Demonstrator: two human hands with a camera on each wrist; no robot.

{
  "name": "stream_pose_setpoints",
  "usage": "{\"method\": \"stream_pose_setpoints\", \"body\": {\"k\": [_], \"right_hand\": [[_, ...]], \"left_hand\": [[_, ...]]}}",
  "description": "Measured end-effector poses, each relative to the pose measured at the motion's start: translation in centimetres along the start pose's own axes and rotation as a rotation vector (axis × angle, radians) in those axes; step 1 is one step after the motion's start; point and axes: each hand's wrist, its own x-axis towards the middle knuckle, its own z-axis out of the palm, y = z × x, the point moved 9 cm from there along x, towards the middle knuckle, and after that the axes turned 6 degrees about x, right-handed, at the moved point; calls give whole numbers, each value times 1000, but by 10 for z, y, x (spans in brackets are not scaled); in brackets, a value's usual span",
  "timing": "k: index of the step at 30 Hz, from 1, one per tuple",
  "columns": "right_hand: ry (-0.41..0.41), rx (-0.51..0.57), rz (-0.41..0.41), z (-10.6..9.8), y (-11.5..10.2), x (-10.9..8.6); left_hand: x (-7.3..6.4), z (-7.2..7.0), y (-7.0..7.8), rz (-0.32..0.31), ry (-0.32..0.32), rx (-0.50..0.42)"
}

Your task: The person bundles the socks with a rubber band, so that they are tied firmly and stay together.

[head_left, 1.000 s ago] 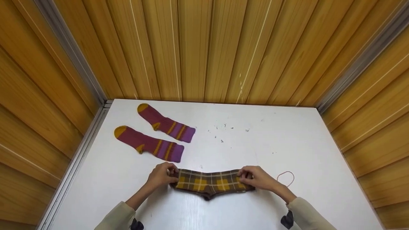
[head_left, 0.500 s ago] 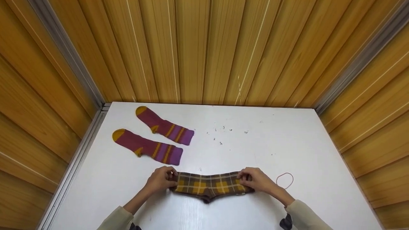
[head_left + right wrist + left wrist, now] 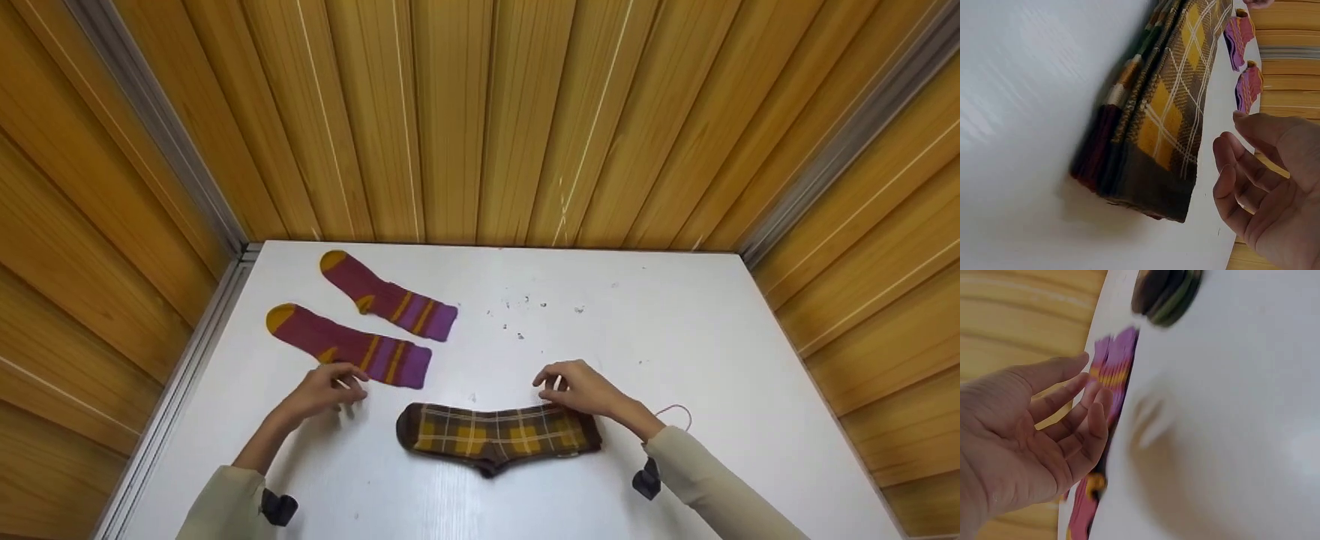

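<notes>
A stack of socks lies flat near the front of the table, a brown and yellow plaid sock [image 3: 499, 435] on top. Dark and striped layers [image 3: 1123, 90] show under it at the cuff end in the right wrist view. My left hand [image 3: 324, 391] hovers left of the stack with relaxed fingers and nothing in them. In the head view its fingertips overlap the nearer maroon and purple striped sock [image 3: 394, 361]. Over the stack's far edge on the right, my right hand [image 3: 581, 386] is empty, fingers loosely bent; the right wrist view shows it beside the plaid cloth, apart from it.
A second maroon sock [image 3: 386, 292] with yellow toe and heel lies farther back on the left. A thin red loop [image 3: 681, 411] rests partly behind the right forearm. Wood-plank walls [image 3: 450, 120] border the white table [image 3: 675, 315]. Small dark marks dot its surface.
Both hands have let go of the sock stack's ends. The left hand has moved left and away, the right slightly up and inward. The stack stays in place.
</notes>
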Motion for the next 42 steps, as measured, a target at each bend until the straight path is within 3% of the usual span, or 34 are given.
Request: {"method": "stream_pose_setpoints", "body": {"k": [5,10,14,18,21,24,28,31,37,42], "right_hand": [[20,103,-18,5,-7,30],[1,133,-19,22,-14,62],[-17,154,-4,39,-21,85],[-12,191,10,58,-24,106],[8,194,11,73,-24,120],[50,180,36,82,-24,132],[107,185,148,87,-22,146],[122,176,236,91,-21,154],[185,35,337,93,-24,162],[204,-33,365,96,-28,169]], "left_hand": [[-6,-55,-33,-89,139,26],[-9,-102,-76,-261,380,-39],[-10,-119,-105,-400,528,-142],[-8,-128,-121,-481,590,-141],[-5,-132,-125,-496,603,-81],[2,-138,-124,-469,596,44],[10,-145,-125,-475,584,190],[15,-145,-129,-501,550,237],[25,-133,-126,-490,421,352],[23,-135,-122,-453,424,371]]}}
